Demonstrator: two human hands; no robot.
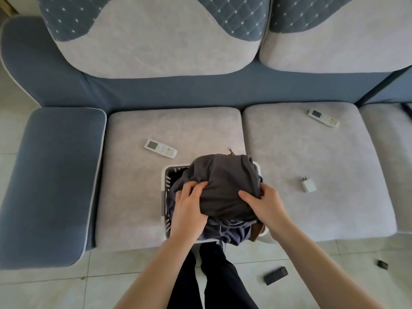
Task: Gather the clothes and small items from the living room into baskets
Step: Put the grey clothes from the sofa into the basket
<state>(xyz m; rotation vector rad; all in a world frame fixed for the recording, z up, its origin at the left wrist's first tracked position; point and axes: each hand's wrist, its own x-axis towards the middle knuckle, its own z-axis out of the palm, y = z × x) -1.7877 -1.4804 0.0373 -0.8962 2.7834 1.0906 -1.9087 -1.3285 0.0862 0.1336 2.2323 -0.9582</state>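
While the white basket [166,175] sits on the sofa seat [133,197], a heap of dark grey clothes [225,186] fills it and bulges over the rim. The left hand [189,208] grips the near left side of the heap, with its fingers curled into a fold of cloth. The right hand [265,204] holds the right side, thumb on top, its other fingers tucked behind the cloth. Two white remotes [160,148] [323,117] and a white plug [308,184] lie on the seat.
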